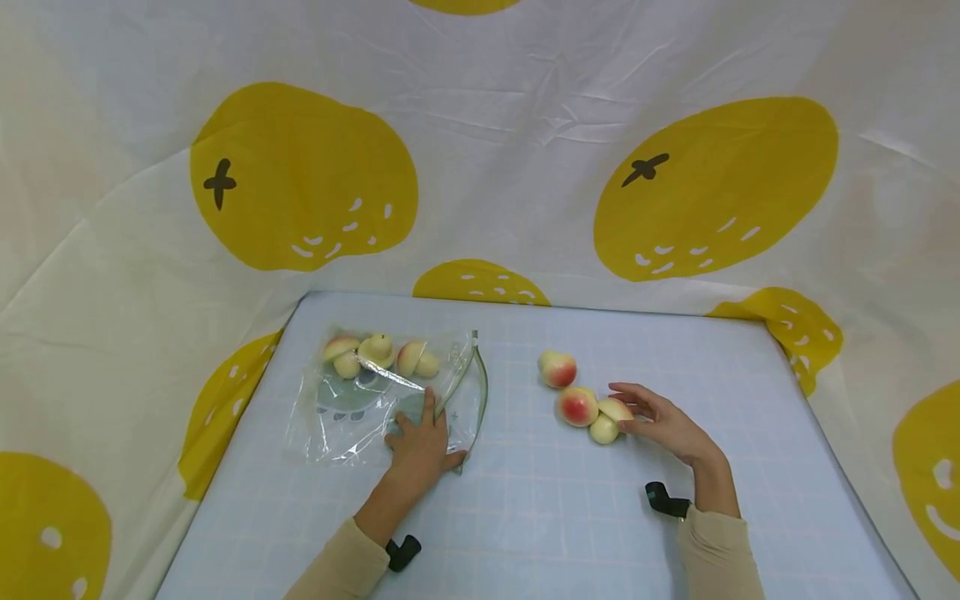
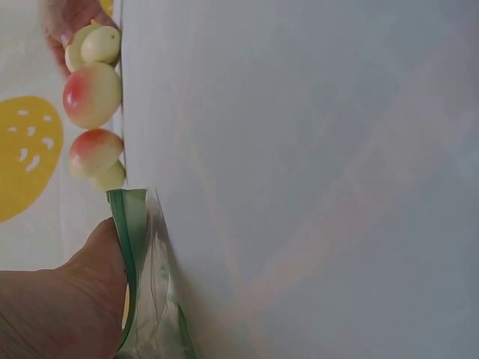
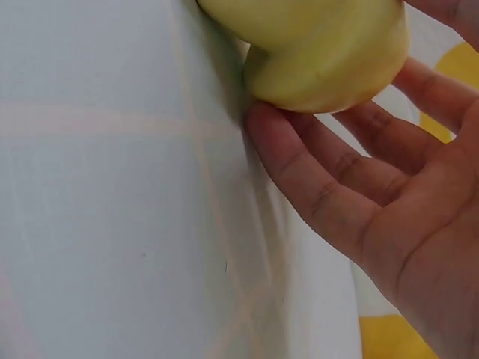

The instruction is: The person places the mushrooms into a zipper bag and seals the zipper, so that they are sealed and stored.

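Note:
My left hand [image 1: 422, 450] rests with spread fingers on a clear zip bag [image 1: 300, 442], its thumb by the green zip strip [image 2: 129, 262]. Inside the bag lie three cream toy mushrooms, one of them upturned [image 1: 377, 350]. To the right my right hand [image 1: 663, 425] reaches round a tilted mushroom [image 1: 615, 409], fingers loosely bent. In the right wrist view its fingertips are right at the edge of that mushroom's cap [image 3: 329, 67]. Touching its left side in the head view is a red-capped mushroom [image 1: 577, 407]. Another red-and-cream mushroom [image 1: 558, 369] lies just behind.
A pale checked cloth [image 1: 555, 517] covers the table. White fabric with yellow fruit prints [image 1: 502, 192] hangs behind and at both sides. Each wrist carries a small black camera, one by the left sleeve [image 1: 341, 558] and one by the right sleeve [image 1: 720, 554].

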`<state>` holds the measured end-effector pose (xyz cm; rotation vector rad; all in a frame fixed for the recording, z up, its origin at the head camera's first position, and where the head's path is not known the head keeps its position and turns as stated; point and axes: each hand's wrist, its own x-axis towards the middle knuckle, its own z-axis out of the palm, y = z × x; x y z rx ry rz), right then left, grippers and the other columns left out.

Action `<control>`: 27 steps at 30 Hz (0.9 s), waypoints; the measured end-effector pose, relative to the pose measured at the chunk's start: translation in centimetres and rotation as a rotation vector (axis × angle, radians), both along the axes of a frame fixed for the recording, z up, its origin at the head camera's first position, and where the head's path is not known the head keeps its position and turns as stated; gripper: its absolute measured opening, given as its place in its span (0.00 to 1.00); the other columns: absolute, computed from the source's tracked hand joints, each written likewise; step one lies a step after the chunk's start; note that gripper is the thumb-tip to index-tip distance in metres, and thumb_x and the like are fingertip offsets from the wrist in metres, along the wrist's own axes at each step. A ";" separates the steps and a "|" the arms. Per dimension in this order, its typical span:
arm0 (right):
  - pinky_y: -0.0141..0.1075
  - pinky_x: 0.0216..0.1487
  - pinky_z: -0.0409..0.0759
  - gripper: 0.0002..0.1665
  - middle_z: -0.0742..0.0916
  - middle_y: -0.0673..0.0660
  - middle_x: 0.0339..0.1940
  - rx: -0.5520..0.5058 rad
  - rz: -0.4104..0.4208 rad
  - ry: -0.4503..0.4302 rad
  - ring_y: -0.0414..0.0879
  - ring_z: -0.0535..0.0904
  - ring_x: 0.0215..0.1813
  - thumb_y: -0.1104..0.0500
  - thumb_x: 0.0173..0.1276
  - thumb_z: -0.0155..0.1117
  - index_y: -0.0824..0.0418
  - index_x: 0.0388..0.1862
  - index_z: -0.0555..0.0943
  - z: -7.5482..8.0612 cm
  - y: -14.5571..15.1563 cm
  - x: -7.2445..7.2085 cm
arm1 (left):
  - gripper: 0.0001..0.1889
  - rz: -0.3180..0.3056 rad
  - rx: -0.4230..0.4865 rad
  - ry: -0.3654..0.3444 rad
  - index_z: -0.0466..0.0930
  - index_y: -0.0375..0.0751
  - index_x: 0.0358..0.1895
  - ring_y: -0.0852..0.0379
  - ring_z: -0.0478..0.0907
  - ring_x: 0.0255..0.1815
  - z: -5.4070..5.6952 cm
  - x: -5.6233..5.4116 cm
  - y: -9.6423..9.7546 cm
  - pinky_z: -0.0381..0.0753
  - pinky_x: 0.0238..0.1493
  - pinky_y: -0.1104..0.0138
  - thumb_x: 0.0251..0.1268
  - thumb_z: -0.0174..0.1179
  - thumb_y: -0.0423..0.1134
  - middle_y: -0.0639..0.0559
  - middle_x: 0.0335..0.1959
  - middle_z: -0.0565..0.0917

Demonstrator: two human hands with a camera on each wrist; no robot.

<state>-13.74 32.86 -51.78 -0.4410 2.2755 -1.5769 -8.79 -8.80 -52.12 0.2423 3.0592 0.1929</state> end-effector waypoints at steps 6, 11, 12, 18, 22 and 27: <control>0.29 0.57 0.73 0.37 0.75 0.66 0.69 0.016 -0.016 0.000 0.55 0.73 0.64 0.59 0.68 0.70 0.64 0.73 0.68 0.0 -0.1 0.0 | 0.49 -0.006 -0.002 0.009 0.69 0.30 0.69 0.11 0.64 0.57 -0.2 0.0 -0.2 0.74 0.37 0.28 0.53 0.71 0.64 0.30 0.75 0.59; 0.30 0.56 0.74 0.36 0.78 0.61 0.66 0.025 -0.033 -0.011 0.53 0.74 0.63 0.58 0.68 0.70 0.64 0.72 0.70 -0.1 -0.1 0.0 | 0.49 -0.008 -0.008 0.012 0.69 0.30 0.69 0.10 0.63 0.57 -0.3 -0.1 -0.2 0.74 0.37 0.28 0.53 0.71 0.64 0.30 0.75 0.59; 0.30 0.56 0.75 0.36 0.78 0.61 0.66 0.023 -0.031 -0.012 0.53 0.74 0.63 0.58 0.68 0.70 0.65 0.72 0.70 -0.1 -0.1 -0.1 | 0.49 -0.007 -0.012 0.008 0.68 0.30 0.70 0.10 0.63 0.57 -0.3 -0.1 -0.2 0.74 0.37 0.28 0.53 0.70 0.64 0.30 0.75 0.59; 0.35 0.52 0.80 0.35 0.77 0.65 0.66 -0.040 -0.022 -0.046 0.49 0.75 0.61 0.62 0.69 0.69 0.68 0.72 0.68 -0.2 -0.1 0.0 | 0.49 -0.007 -0.021 0.009 0.69 0.30 0.69 0.10 0.63 0.57 -0.3 -0.1 -0.2 0.74 0.37 0.28 0.53 0.70 0.65 0.31 0.75 0.59; 0.36 0.50 0.82 0.36 0.77 0.68 0.65 -0.074 -0.025 -0.057 0.46 0.77 0.59 0.64 0.68 0.69 0.70 0.71 0.67 -0.3 -0.1 0.0 | 0.49 -0.008 -0.017 0.004 0.69 0.30 0.69 0.10 0.63 0.58 -0.3 -0.1 -0.2 0.74 0.37 0.28 0.54 0.70 0.65 0.31 0.75 0.58; 0.36 0.49 0.82 0.35 0.77 0.68 0.64 -0.091 -0.038 -0.068 0.46 0.78 0.57 0.64 0.67 0.69 0.71 0.70 0.68 -0.4 -0.2 0.0 | 0.49 -0.011 -0.018 0.019 0.70 0.30 0.68 0.11 0.64 0.57 -0.3 -0.1 -0.2 0.75 0.37 0.29 0.53 0.70 0.65 0.31 0.75 0.59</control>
